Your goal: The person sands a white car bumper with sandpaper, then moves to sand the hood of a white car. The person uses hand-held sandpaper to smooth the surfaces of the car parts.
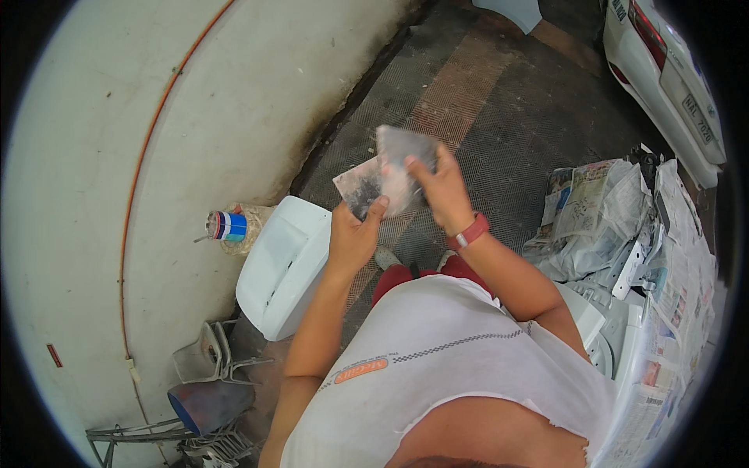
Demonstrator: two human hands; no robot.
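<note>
My left hand [355, 234] pinches a thin pinkish-grey sheet [359, 187] with dark smudges, thumb on top. A second thin sheet [404, 148], grey and blurred by motion, is gripped in my right hand [443, 187], its thumb pressed on the face. The two sheets overlap in front of me above the floor, and their kind cannot be told for certain; they look like worn sandpaper. A red band [470, 231] circles my right wrist.
At my left stands a white moulded panel [285, 269], with a can [228, 226] banded blue and red beyond it. A hose [144, 156] runs along the wall. Chairs [204, 355] and a blue bucket [212, 405] sit behind. Newspaper [593, 199] covers parts at right; a white car [663, 82] stands beyond.
</note>
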